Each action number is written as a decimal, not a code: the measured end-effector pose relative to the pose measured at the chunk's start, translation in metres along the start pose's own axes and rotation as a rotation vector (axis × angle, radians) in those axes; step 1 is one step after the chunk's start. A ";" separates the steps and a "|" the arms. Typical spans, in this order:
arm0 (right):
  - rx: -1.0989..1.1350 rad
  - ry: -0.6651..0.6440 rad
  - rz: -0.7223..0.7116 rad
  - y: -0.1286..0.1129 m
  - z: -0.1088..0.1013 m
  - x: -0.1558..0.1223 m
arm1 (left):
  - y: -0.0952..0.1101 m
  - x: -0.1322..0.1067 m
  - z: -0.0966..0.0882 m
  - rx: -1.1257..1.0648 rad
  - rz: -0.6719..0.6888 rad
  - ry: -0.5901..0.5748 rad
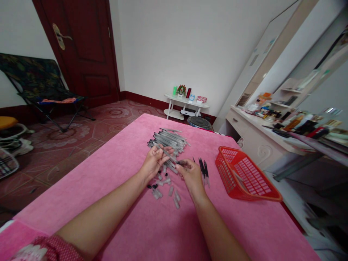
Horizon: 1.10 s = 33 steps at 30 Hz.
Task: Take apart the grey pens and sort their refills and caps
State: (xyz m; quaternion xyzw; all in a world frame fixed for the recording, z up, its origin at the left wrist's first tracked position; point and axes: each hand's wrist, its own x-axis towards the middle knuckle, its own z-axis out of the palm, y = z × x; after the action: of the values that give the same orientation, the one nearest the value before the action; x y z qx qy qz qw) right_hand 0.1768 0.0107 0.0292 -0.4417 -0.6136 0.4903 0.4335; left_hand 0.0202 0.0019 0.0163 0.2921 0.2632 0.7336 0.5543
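My left hand [154,159] is curled round a grey pen barrel [166,153] that slants down to the right. My right hand [190,173] pinches the lower end of that barrel, fingers closed. Both hands hover over a pink cloth-covered table [114,170]. Just beyond them lies a pile of grey pen barrels [170,139]. Small grey caps and black bits [164,186] are scattered under my wrists. A few finished black pens [203,170] lie to the right of my right hand.
A red plastic basket [246,174] sits on the table's right side, near the edge. Beyond are a white dresser with bottles [261,119], a small white side table [186,103], a folding chair [40,90] and a dark red door [81,47].
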 end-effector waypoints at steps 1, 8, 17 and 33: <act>0.011 -0.010 0.011 0.000 0.001 0.000 | 0.000 0.000 -0.001 -0.002 0.001 0.001; 0.001 -0.047 -0.007 0.004 0.002 0.001 | 0.000 0.000 -0.002 0.001 -0.007 -0.020; -0.097 -0.043 -0.055 0.003 0.001 0.001 | -0.002 0.002 -0.007 0.017 -0.004 -0.027; -0.075 -0.030 -0.075 0.003 0.000 0.002 | 0.001 0.000 -0.003 0.014 -0.013 0.012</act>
State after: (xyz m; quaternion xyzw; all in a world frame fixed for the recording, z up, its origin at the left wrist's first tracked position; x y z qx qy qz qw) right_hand 0.1764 0.0126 0.0268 -0.4267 -0.6542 0.4570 0.4256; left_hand 0.0173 0.0014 0.0153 0.2898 0.2737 0.7298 0.5554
